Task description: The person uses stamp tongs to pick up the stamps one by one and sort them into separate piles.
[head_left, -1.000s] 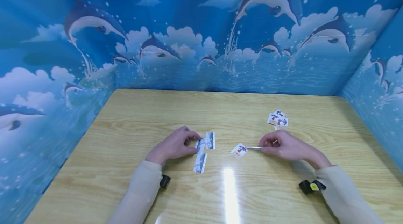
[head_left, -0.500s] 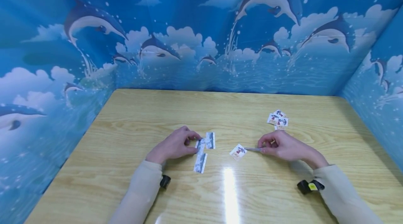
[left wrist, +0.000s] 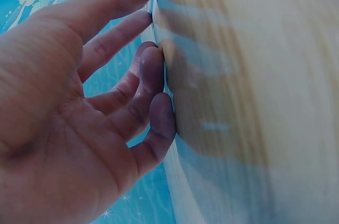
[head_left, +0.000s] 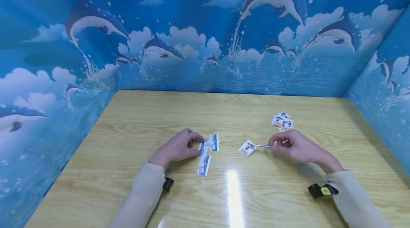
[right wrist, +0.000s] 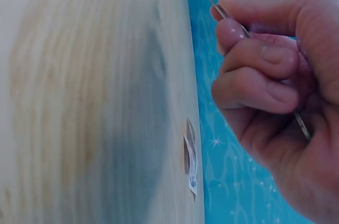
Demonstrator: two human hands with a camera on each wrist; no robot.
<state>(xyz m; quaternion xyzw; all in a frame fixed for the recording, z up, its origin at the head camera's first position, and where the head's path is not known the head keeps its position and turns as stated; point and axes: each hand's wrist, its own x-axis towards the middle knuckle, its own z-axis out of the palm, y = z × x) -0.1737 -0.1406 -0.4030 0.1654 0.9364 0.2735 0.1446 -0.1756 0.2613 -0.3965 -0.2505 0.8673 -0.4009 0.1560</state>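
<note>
My right hand (head_left: 298,146) pinches slim metal tweezers (head_left: 263,146) between thumb and fingers. Their tips hold the corner of a small stamp-like paper (head_left: 247,149) with a coloured picture, tilted above the table. In the right wrist view the rear of the tweezers (right wrist: 302,126) runs back into the palm. On the left, the fingertips of my left hand (head_left: 177,147) rest on a small grey-blue printed paper (head_left: 203,147), partly covering it. Similar papers lie beside it, one at its upper right (head_left: 214,142) and one below (head_left: 203,166). The left wrist view shows bent, spread fingers (left wrist: 159,70) touching the tabletop.
Several overlapping coloured papers (head_left: 282,121) lie in a loose pile beyond my right hand. The wooden table (head_left: 160,110) reaches back to a blue dolphin-print curtain (head_left: 192,61), which also stands along both sides. A bright light reflection crosses the front middle.
My right hand drew slightly left, then moved right and a little up, carrying the tweezers and coloured paper. The paper now stands more lifted. My left hand stays in place.
</note>
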